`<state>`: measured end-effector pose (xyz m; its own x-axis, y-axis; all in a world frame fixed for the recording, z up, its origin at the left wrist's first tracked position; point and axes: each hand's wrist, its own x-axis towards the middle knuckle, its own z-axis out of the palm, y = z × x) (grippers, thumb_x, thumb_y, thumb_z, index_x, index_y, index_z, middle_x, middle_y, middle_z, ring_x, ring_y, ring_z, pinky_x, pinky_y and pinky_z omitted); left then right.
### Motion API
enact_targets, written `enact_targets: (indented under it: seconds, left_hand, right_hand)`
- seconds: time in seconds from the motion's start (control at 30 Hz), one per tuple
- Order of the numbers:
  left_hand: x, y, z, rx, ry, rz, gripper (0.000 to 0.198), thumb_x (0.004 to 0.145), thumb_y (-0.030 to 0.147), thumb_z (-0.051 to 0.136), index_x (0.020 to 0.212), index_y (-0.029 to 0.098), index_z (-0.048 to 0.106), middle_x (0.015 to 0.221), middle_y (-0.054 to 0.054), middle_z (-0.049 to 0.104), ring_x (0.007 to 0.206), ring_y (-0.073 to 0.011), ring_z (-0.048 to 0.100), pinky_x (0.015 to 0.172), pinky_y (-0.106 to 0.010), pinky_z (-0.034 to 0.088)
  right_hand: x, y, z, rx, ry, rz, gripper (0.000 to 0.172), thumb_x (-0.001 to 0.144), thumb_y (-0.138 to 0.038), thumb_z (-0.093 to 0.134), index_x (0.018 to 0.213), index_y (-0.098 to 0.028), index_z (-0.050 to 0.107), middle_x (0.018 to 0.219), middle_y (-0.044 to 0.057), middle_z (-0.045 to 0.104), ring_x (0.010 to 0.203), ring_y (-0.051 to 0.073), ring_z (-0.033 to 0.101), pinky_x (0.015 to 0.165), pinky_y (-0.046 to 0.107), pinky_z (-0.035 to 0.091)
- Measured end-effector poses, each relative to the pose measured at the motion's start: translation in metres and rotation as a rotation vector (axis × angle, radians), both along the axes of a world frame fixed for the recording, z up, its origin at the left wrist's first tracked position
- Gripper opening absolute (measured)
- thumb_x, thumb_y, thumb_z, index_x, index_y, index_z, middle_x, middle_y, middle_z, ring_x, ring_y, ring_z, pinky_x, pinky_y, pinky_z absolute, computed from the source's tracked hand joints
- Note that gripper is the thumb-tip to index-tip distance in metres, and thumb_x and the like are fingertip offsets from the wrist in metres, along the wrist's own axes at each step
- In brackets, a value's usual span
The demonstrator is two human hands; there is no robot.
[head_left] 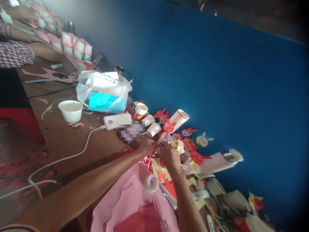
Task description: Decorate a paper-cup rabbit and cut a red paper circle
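My left hand (146,146) and my right hand (170,156) meet over the table, fingertips pinched together around something small that I cannot make out. They hover just in front of several paper cups (154,129) decorated with red and pink paper animal faces (169,126). A roll of clear tape (151,183) lies on pink paper (127,199) below my wrists. Yellow and red paper cut-outs (160,172) lie under my right hand.
A white power bank (117,120) with a cable, a white bowl (70,110) and a plastic bag of boxes (103,91) sit to the left. Another person's arms in a checked sleeve (15,53) work at far left near scissors (60,75). A blue wall (217,80) runs behind.
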<state>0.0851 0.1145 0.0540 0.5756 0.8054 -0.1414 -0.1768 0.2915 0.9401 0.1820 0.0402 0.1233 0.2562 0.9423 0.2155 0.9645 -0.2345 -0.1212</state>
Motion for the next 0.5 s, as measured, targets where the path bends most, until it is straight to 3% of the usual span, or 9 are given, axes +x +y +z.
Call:
enact_targets:
  seconds: [0.5]
  left_hand:
    - [-0.005,-0.006,0.017,0.005,0.042,0.047,0.008,0.071,0.019,0.063,0.066,0.014,0.059,0.056,-0.005,0.061,0.051,-0.0146,0.055,0.044,-0.023,0.04]
  right_hand:
    - [-0.006,-0.003,0.003,0.024,0.056,-0.023,0.031,0.089,-0.022,0.043,0.116,-0.023,0.057,0.096,0.003,0.072,0.085,0.019,0.067,0.07,0.026,0.043]
